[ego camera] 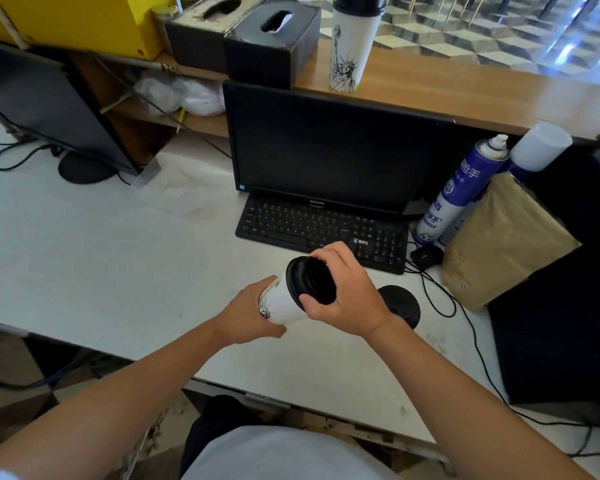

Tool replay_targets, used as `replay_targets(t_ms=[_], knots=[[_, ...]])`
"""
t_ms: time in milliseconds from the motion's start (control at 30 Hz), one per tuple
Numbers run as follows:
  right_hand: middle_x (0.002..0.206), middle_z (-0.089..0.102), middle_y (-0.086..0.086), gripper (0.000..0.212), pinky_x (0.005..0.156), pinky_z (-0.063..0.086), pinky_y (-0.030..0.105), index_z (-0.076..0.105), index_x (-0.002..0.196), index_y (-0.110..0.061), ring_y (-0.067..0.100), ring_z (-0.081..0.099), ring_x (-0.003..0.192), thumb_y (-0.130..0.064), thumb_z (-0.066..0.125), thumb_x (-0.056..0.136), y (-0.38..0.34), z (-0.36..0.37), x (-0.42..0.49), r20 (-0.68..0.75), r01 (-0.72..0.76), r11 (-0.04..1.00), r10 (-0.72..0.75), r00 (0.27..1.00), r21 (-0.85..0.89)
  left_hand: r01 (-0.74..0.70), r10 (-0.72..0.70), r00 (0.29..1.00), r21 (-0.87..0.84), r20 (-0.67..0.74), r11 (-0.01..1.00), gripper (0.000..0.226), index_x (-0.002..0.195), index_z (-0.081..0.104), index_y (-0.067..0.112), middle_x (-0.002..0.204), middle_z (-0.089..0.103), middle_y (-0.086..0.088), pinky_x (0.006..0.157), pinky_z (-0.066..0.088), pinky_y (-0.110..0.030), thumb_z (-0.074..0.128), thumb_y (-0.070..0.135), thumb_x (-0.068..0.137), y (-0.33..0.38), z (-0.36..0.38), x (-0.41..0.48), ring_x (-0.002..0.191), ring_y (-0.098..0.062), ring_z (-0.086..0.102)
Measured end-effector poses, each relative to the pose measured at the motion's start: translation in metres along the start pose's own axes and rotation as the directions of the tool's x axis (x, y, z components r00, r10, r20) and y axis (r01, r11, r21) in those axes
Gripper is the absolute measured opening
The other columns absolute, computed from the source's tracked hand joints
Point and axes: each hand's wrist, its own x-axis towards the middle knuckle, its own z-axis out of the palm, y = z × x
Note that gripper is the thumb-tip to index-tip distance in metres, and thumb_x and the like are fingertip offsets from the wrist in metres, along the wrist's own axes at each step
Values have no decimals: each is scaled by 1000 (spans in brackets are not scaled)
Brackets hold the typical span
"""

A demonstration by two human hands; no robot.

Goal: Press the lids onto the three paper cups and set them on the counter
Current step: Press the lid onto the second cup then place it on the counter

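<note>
Head view showed, at far left, a dark monitor (pixel 49 109) standing on the white surface (pixel 101 254); further right, two tissue boxes (pixel 274 46) sat on the raised wooden surface (pixel 465 95). Near the middle, held above the white surface, the left hand (pixel 250 317) was wrapped round the lower body of a white paper cup (pixel 284 299), which was tilted with its mouth up and to the right; a black lid (pixel 314 280) sat over that mouth, and the right hand (pixel 350 296) clasped it, thumb on the near rim and fingers curled over the far rim; whether the lid was fully seated could not be told. Behind the hands lay a keyboard (pixel 319 230) under a second monitor (pixel 326 147); above these, on the wooden surface, a lidded cup (pixel 352 46) stood upright. Just right of the right hand a loose lid (pixel 400 303) lay flat on the white surface, partly hidden by the wrist; further right stood blue-and-white spray cans (pixel 461 192), just beside a brown paper package (pixel 506 244).
</note>
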Motion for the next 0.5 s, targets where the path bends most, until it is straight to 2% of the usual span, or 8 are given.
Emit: replay_targets(t_ms=[100, 233, 400, 500], knots=[[119, 50, 0, 65, 85, 54, 20, 58, 124, -9, 8, 49, 103, -49, 65, 74, -4, 0, 6, -32, 8, 1000, -8, 999, -8, -32, 32, 978, 5, -205, 999, 58, 104, 58, 33, 94, 69, 7, 64, 60, -25, 86, 4, 61, 1, 6, -2, 85, -14, 67], [118, 49, -2, 64, 86, 53, 20, 57, 124, -9, 6, 49, 104, -49, 63, 74, -8, 1, 13, -48, -15, 1000, 16, 999, 23, -82, 67, 923, -24, -378, 996, 68, 112, 55, 34, 98, 67, 11, 65, 57, -19, 86, 1, 62, 4, 14, -8, 90, -1, 65], [118, 45, -4, 58, 86, 53, 31, 53, 128, -17, 11, 51, 103, -53, 50, 82, -15, 7, 20, -70, -136, 987, 142, 987, 91, -85, 94, 869, 41, -486, 996, 66, 112, 54, 31, 97, 62, 14, 60, 52, -11, 86, 2, 63, 12, 14, -6, 89, -6, 63], [114, 43, -4, 60, 80, 56, 37, 52, 127, -20, 15, 53, 98, -59, 41, 83, -19, 9, 29, -52, -219, 975, 221, 974, 44, -50, 42, 891, -4, -452, 999, 65, 109, 52, 32, 94, 62, 16, 57, 53, -12, 85, 0, 62, 11, 11, -2, 86, -4, 63]])
